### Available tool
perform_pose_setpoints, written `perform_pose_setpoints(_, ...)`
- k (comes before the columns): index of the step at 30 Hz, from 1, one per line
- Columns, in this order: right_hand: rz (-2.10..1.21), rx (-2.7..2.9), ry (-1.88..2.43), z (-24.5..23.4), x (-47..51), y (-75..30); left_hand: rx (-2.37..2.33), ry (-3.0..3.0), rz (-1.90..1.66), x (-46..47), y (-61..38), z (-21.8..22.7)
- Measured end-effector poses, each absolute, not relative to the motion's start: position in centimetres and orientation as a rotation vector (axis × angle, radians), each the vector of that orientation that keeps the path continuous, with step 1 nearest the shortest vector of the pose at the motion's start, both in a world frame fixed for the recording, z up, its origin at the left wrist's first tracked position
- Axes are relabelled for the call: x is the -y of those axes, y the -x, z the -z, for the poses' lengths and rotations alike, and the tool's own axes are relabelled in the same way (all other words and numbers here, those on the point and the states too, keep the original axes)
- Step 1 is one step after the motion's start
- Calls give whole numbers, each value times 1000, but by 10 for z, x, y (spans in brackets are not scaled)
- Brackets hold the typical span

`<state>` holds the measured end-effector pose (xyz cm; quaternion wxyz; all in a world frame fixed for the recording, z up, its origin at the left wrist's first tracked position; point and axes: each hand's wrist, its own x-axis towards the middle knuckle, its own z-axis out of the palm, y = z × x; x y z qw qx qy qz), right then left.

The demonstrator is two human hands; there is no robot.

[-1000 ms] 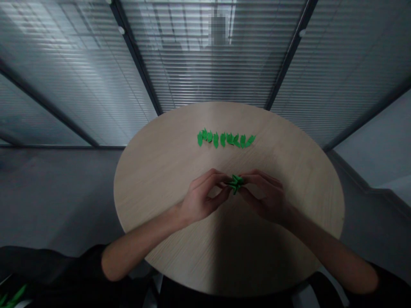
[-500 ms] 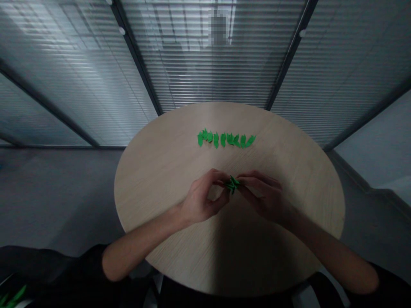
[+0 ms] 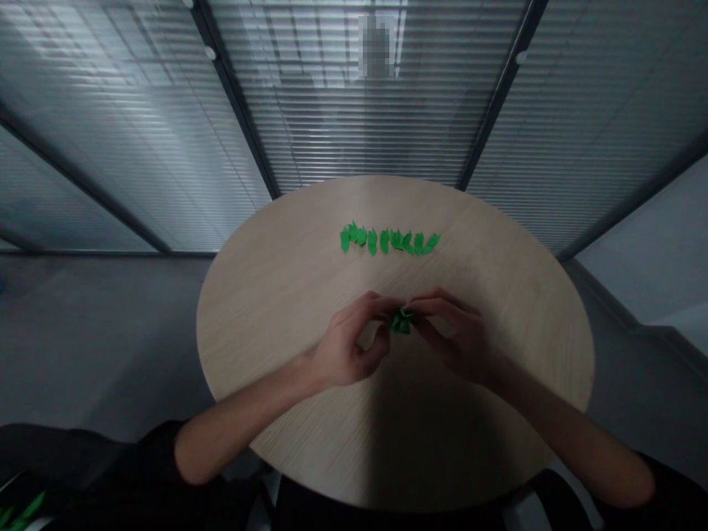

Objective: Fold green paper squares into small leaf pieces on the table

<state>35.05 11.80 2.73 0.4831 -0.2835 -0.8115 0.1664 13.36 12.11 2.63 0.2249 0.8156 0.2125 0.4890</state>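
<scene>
Between my two hands, over the middle of the table, is a small piece of folded green paper (image 3: 401, 321). My left hand (image 3: 354, 343) pinches it from the left with thumb and fingers. From the right, the fingertips of my right hand (image 3: 456, 332) are closed on it, and the fingers of both hands meet at its upper edge. Parts of the piece are hidden behind the fingertips. Farther back, a row of several small green folded paper pieces (image 3: 385, 241) lies on the tabletop, apart from my hands.
The round wooden table (image 3: 265, 295) has its far edge close to a glass partition with blinds (image 3: 365, 140). Something green and leaf-like (image 3: 27, 510) shows at the bottom left corner. A shadow falls across the table's near side.
The green paper has turned in my fingers, from a spiky outline to a more compact, opened-looking shape. My fingertips have come together above it. The row has not moved.
</scene>
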Motion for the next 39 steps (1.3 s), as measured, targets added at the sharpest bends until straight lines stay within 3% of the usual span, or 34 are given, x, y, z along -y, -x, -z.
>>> perform_pose_setpoints(12,-1243,1599,687,-24,-123,-353,-681,-2228,-1445,-126,-135,-31)
perform_pose_setpoints(18,-1450,1482,667,-22,-127,-352,-542,-2088,-1337,-122,-135,-24)
perform_pose_setpoints(26,-1212,1608,676,-20,-123,-350,-565,-2257,-1406,-123,-135,-25)
perform_pose_setpoints(32,-777,1813,705,-24,-116,-351,-655,-2272,-1478,-125,-134,-26)
perform_pose_setpoints(39,-520,1922,711,-29,-113,-350,-715,-2276,-1491,-126,-134,-25)
